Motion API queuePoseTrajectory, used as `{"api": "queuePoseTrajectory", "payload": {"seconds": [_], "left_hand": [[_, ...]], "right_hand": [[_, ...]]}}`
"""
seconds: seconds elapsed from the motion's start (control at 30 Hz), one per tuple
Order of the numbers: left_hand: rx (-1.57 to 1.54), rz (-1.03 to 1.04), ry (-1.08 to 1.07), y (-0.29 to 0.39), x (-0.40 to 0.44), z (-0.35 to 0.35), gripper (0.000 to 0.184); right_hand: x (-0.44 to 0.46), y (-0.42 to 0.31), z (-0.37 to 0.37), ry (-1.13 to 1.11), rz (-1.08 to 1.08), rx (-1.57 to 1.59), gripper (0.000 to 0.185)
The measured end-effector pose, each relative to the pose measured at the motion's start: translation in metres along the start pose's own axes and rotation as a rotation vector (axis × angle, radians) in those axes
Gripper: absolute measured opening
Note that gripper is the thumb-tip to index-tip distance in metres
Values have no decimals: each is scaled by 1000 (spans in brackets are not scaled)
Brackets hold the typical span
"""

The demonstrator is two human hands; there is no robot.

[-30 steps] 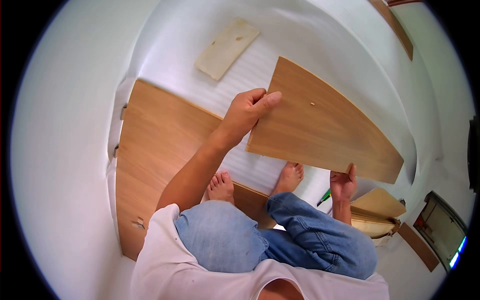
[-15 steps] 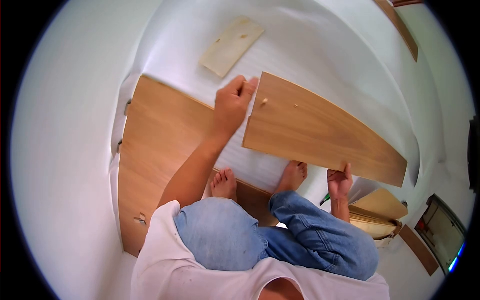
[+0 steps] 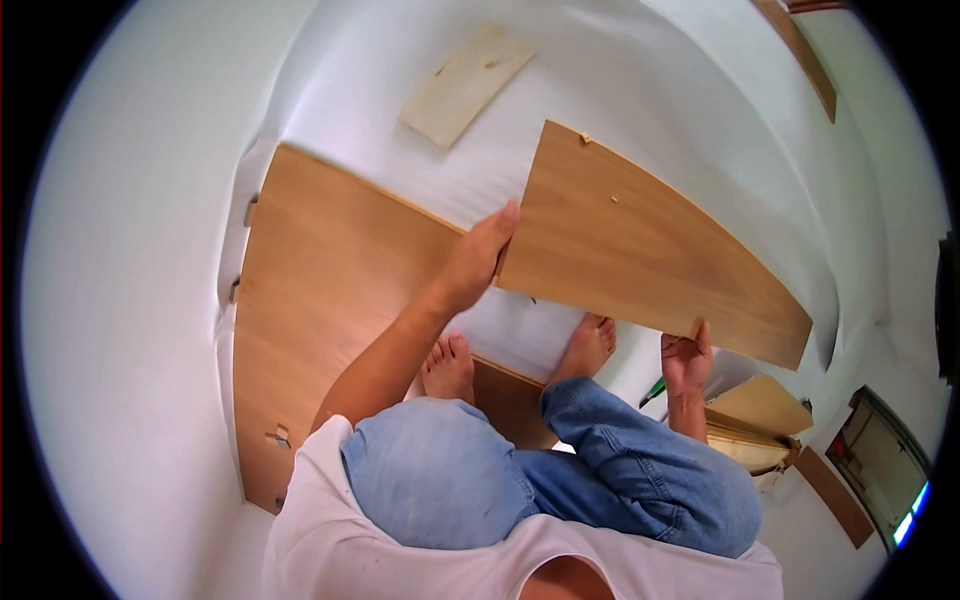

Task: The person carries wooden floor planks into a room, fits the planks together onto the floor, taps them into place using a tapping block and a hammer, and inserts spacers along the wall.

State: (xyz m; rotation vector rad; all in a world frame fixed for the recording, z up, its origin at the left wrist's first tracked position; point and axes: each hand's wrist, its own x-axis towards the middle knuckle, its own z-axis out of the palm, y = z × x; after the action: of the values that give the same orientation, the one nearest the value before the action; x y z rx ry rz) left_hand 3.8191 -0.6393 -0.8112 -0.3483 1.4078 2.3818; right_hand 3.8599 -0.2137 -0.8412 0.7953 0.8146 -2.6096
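Observation:
A wooden panel [image 3: 650, 240] with a curved far edge is held up off the white floor. My left hand [image 3: 485, 250] is closed on its left edge, thumb over the top face. My right hand [image 3: 686, 362] grips the near edge towards the right, thumb on top and the other fingers underneath. One small wood chip [image 3: 585, 138] sits at the panel's far edge, and a tiny pale bit [image 3: 614, 199] lies on its face. A larger wooden panel [image 3: 320, 260] rests to the left, partly behind my left forearm.
A pale board [image 3: 468, 85] with dark marks lies on the white floor [image 3: 370, 130] farther off. At the right are stacked thin boards [image 3: 760, 410], a green-handled tool [image 3: 652, 391] and a dark-framed panel [image 3: 880, 460]. My bare feet [image 3: 450, 368] are close below the held panel.
My left hand has moved down and taken hold of the panel's left edge. The panel's left end has shifted up and right, and the wood chip has moved towards the far edge.

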Motion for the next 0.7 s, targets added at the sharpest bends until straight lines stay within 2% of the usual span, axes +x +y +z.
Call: {"api": "queuePoseTrajectory", "payload": {"seconds": [0.07,0.1,0.17,0.23,0.3,0.33,0.4,0.43,0.5,0.53,0.6,0.7], "left_hand": [[-51,53,-40,-8,-2,3,60],[-105,89,-70,-12,-2,4,60],[-145,68,-80,-15,0,4,60],[-192,51,-81,-16,0,8,60],[-262,170,-72,-18,2,14,56],[-266,167,-66,-10,3,21,56],[76,303,50,10,1,31,61],[76,300,60,10,3,25,61],[-223,-121,-4,10,4,7,54],[-223,-122,-2,19,1,6,54],[108,-181,-39,46,-3,8,43],[115,-155,9,47,-1,2,37]], "right_hand": [[-2,7,18,179,-80,-27,36],[-2,6,15,182,-91,-24,36],[-4,4,9,-15,-28,23,38],[-5,4,8,-6,-45,35,39],[-3,5,12,-1,-59,43,39],[-4,4,22,21,-98,20,39],[-8,1,24,54,-120,-4,39],[-6,-3,24,-23,-93,17,37],[-2,-5,21,-100,-62,36,36],[-1,-5,23,-103,-80,29,35],[-2,-2,21,-98,-105,32,34],[1,-1,18,-77,-65,20,33]]}}
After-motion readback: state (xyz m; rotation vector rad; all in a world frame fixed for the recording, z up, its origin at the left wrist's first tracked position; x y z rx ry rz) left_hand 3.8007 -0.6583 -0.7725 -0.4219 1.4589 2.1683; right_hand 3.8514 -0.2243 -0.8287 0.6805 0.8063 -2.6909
